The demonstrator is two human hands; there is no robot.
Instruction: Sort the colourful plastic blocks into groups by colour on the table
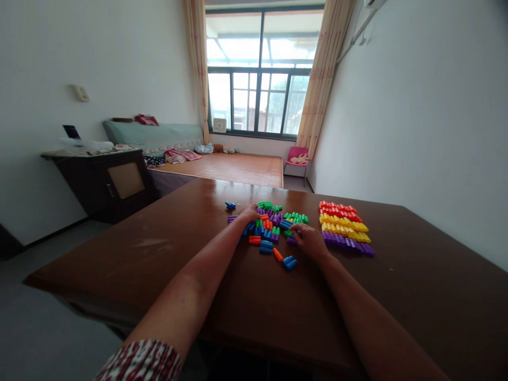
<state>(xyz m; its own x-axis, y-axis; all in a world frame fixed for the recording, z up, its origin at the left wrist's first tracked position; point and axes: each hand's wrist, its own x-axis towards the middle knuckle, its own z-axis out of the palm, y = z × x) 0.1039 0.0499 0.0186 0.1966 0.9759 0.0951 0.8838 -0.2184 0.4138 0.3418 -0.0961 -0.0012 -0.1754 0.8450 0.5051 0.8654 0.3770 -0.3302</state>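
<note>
Several small plastic pieces in green, purple, orange and blue lie in a loose pile on the brown table [178, 254]. My left hand [249, 212] reaches to the pile's left side, beside purple and orange pieces; its fingertips are too small to read. At the pile's right edge, my right hand [307, 237] has its fingers bent together by a blue piece [286, 225]; what they grip, if anything, is unclear. Right of it lie neat rows of red pieces [339, 210], yellow pieces [344, 225] and purple pieces [347, 243]. A blue piece [289, 263] lies nearest me.
A lone blue piece [230, 205] lies behind the pile at left. Past the table stand a low bed [246, 166], a pink chair [297, 154] and, at left, a dark cabinet [99, 180]. A white wall rises at right.
</note>
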